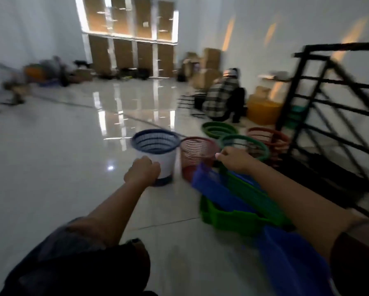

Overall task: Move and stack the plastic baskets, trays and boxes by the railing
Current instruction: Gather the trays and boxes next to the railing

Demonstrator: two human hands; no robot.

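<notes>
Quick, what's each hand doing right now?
Left hand: fingers curled, nothing visibly held, in front of the blue and white basket.
Right hand: curled; hold unclear through blur.

Beside the black metal railing [329, 116]: five round slotted plastic baskets — one blue-and-white [155, 154], two red [197, 154] [267, 136], two green [220, 129] [246, 146].

Both arms reach forward over the shiny white tile floor [51, 167]. The left hand [142, 170], fingers curled, is near a blue-rimmed white round plastic basket [155, 150]. The right hand [236, 160] is over a green plastic tray [228, 218], close to a red round plastic basket [197, 153]. A black metal railing [329, 107] stands on the right.
</notes>
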